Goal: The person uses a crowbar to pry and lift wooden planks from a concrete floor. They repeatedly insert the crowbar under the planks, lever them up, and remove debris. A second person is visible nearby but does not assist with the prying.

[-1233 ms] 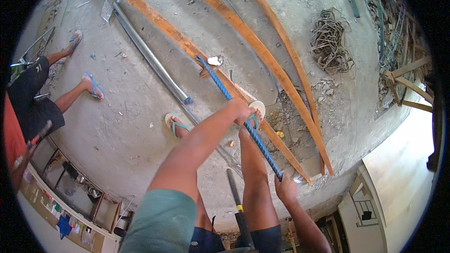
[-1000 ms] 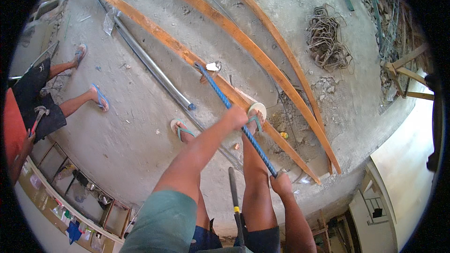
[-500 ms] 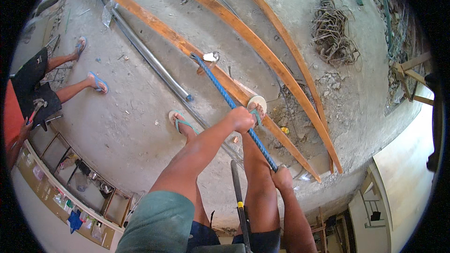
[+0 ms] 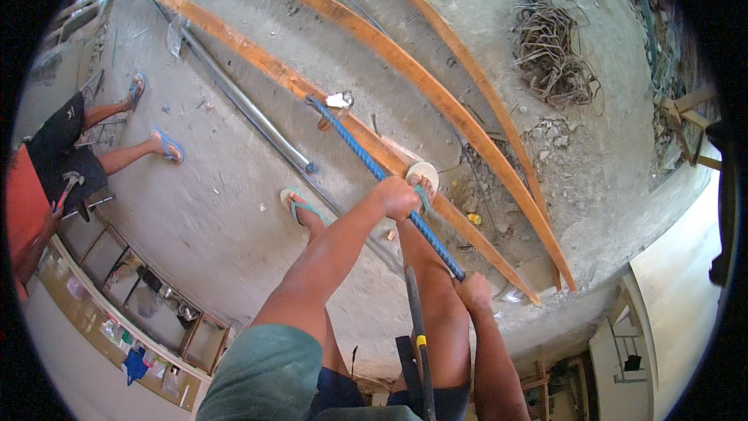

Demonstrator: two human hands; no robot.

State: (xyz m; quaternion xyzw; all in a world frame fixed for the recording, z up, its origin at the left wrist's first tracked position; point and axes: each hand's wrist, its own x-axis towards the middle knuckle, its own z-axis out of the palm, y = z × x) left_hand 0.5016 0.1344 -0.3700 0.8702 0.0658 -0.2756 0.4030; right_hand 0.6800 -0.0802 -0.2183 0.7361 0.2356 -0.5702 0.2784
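Note:
A blue ribbed crowbar (image 4: 360, 151) runs slantwise across the middle, its clawed far end against the edge of a long wooden plank (image 4: 257, 54). My left hand (image 4: 400, 197) is wrapped round the bar's middle. Lower down, my right hand (image 4: 473, 292) grips its near end, beside my right knee. My right foot (image 4: 423, 184), in a pale flip-flop with green straps, rests on the plank. My left foot (image 4: 298, 204) stands on the floor. A crumpled white scrap (image 4: 340, 99) lies next to the claw; whether the claw holds a nail cannot be seen.
Two more planks (image 4: 436, 93) (image 4: 475, 58) lie to the right, with a tangled wire heap (image 4: 555, 54) beyond. Metal pipes (image 4: 241, 97) lie left. At far left sits a person (image 4: 66, 148) with a hammer (image 4: 68, 187). Shelving (image 4: 117, 327) stands lower left; rubble (image 4: 557, 136) lies right.
The view has shifted slightly. The crowbar's clawed end has moved a little toward the left, with both hands keeping their grip. The foot remains on the plank.

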